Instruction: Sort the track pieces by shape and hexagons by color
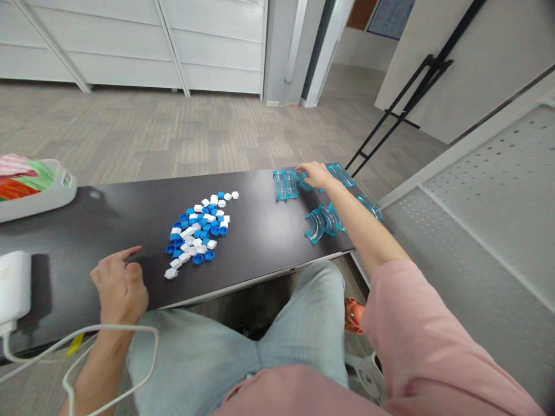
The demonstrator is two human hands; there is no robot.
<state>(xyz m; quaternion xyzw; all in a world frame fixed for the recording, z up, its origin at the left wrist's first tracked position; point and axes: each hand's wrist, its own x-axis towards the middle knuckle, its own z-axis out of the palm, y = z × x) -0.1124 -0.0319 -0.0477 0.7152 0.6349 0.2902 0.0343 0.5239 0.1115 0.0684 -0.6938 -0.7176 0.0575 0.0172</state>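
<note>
My right hand (315, 173) reaches to the far right end of the dark table (130, 214) and rests its fingers on clear blue curved track pieces (287, 184); its fingers look bent over one piece. More curved blue track pieces (323, 222) lie nearer the front edge, beside my forearm. My left hand (119, 286) rests at the table's near edge, loosely curled with the index finger pointing out, holding nothing. A cluster of small blue and white hexagonal pieces (197, 231) lies in the table's middle, right of my left hand.
A white basket (52, 193) with red, green and orange items sits at the table's far left. A white device (13, 286) with a white cable (108, 332) lies at the near left. A black stand (403, 98) leans by the wall on the right.
</note>
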